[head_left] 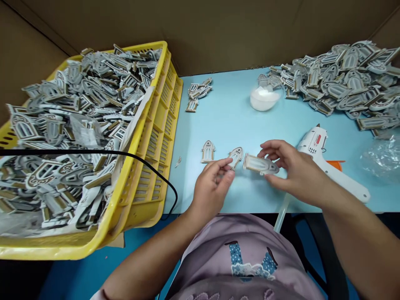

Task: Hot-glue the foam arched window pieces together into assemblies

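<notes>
At far left, crate [139, 143]: yellow slatted plastic, lined with paper, beside the blue table [225, 121].
Heap [103, 91]: white, grey and tan arched pieces jumbled in the crate, a clear bag [87, 130] lying among them.
Cable [125, 153]: black, running across the crate's near part, then curving down by the table's near edge.
Scrap [178, 161]: tiny, greyish, flat on the table just beside the crate; too small to identify.
Cluster [198, 93]: several pieces overlapping near the crate, toward the back.
Lone piece [208, 151]: flat on the table, arch pointing away from the person, touched by neither hand.
Left hand [212, 183]: thumb and fingers pinching the lower end of the small piece.
Small piece [236, 156]: arched, leaning right, between the lone piece and the large piece; whether it is raised off the table, I cannot tell.
Large piece [260, 164]: lying crosswise in the right hand's grasp, squared base toward the small piece, arch toward the palm.
Cup [264, 100]: clear, with white contents, toward the back.
Right hand [286, 166]: thumb and curled fingers gripping the large piece's arched end.
Tube [283, 212]: translucent, jutting past the table's near edge.
Glue gun [331, 168]: white, lying beyond the right forearm, nozzle away from the person.
Orange part [336, 165]: just beside the glue gun, partly hidden.
Pile [346, 83]: many more arched pieces, back right.
Crumpled plastic [383, 158]: clear, in front of the pile.
</notes>
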### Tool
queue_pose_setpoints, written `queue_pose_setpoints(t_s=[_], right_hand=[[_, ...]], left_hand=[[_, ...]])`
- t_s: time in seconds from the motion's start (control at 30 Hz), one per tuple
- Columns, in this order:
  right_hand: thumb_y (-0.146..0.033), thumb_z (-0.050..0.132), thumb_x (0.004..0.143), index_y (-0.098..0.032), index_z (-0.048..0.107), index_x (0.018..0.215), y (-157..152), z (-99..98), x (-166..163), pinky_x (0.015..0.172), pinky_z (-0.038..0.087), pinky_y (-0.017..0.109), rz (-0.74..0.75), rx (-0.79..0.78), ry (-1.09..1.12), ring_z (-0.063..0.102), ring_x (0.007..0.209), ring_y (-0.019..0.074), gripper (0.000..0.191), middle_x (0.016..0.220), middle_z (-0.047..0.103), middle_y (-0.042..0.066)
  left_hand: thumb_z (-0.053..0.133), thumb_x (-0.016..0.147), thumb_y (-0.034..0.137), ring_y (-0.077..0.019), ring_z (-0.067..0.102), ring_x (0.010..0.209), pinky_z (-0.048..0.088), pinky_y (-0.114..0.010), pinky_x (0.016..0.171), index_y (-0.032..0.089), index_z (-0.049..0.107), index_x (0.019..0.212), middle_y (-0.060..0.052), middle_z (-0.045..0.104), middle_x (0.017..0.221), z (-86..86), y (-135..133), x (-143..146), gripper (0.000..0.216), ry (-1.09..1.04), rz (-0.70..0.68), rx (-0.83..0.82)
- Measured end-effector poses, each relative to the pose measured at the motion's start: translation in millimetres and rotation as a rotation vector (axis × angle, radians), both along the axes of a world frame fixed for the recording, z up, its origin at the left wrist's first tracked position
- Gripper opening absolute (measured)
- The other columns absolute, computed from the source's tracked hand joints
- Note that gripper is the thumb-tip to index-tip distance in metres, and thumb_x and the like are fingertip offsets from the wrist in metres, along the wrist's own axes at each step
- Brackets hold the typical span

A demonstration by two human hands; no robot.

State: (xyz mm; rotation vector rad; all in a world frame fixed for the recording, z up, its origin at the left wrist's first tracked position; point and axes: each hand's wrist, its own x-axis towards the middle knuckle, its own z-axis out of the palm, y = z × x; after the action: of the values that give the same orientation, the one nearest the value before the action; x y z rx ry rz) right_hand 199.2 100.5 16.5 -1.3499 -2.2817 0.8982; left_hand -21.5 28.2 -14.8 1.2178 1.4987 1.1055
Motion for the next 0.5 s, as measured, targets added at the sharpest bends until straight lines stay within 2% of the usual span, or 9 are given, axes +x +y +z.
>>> queue_pose_setpoints(t_s=[0.07, 0.13, 0.2, 0.27, 0.37, 0.5], right_hand=[[-0.021, 0.065, 0.083, -0.036, 0.042, 0.134, -12.4, 16.7, 7.4, 0.093, 0.055, 0.028, 0.201, -0.151, 0.180, 0.063, 0.114, 0.0168, 0.058, 0.128, 0.061, -0.002], [-0.012, 0.061, 0.082, -0.040, 0.043, 0.134, -22.8, 33.2, 10.0, 0.095, 0.055, 0.027, 0.360, -0.288, 0.268, 0.063, 0.115, 0.0151, 0.061, 0.127, 0.062, -0.005], [-0.004, 0.057, 0.080, -0.040, 0.046, 0.131, -29.4, 46.0, 8.9, 0.092, 0.055, 0.023, 0.446, -0.342, 0.249, 0.064, 0.110, 0.0118, 0.063, 0.122, 0.065, -0.008], [-0.001, 0.054, 0.079, -0.039, 0.047, 0.130, -32.7, 53.0, 6.1, 0.088, 0.055, 0.018, 0.480, -0.320, 0.220, 0.065, 0.107, 0.0090, 0.063, 0.120, 0.066, -0.010], [-0.003, 0.053, 0.082, -0.037, 0.050, 0.131, -34.3, 53.9, 3.3, 0.088, 0.053, 0.014, 0.479, -0.237, 0.187, 0.064, 0.107, 0.0065, 0.059, 0.120, 0.066, -0.010], [-0.013, 0.059, 0.087, -0.039, 0.051, 0.134, -33.7, 46.1, 5.7, 0.077, 0.056, 0.016, 0.330, -0.140, 0.229, 0.066, 0.093, 0.0074, 0.054, 0.115, 0.067, -0.008]], left_hand=[[0.053, 0.096, 0.054, -0.0121, 0.062, 0.064, 0.040, -0.019, 0.047, 0.014, 0.068, 0.105, -0.006, 0.066, 0.081, 4.5, -5.0, 0.1, 0.043, -0.386, -0.084, -0.276], [0.049, 0.093, 0.067, -0.0114, 0.060, 0.049, 0.033, -0.017, 0.038, 0.011, 0.068, 0.097, -0.005, 0.066, 0.068, 6.6, -12.3, 2.0, 0.059, -0.743, -0.310, -0.520], [0.052, 0.088, 0.073, -0.0159, 0.066, 0.050, 0.038, -0.018, 0.035, 0.010, 0.069, 0.099, -0.010, 0.072, 0.072, 6.8, -20.8, 5.1, 0.067, -1.023, -0.576, -0.650], [0.057, 0.088, 0.070, -0.0212, 0.074, 0.062, 0.047, -0.020, 0.038, 0.009, 0.069, 0.105, -0.014, 0.076, 0.087, 6.6, -28.3, 8.1, 0.065, -1.221, -0.726, -0.673], [0.062, 0.091, 0.057, -0.0222, 0.077, 0.078, 0.056, -0.020, 0.050, 0.007, 0.070, 0.110, -0.017, 0.077, 0.100, 7.9, -34.9, 9.9, 0.054, -1.339, -0.708, -0.633], [0.065, 0.093, 0.046, -0.0220, 0.077, 0.084, 0.059, -0.019, 0.057, 0.007, 0.069, 0.115, -0.017, 0.076, 0.103, 13.4, -35.4, 8.0, 0.045, -1.357, -0.632, -0.577]])
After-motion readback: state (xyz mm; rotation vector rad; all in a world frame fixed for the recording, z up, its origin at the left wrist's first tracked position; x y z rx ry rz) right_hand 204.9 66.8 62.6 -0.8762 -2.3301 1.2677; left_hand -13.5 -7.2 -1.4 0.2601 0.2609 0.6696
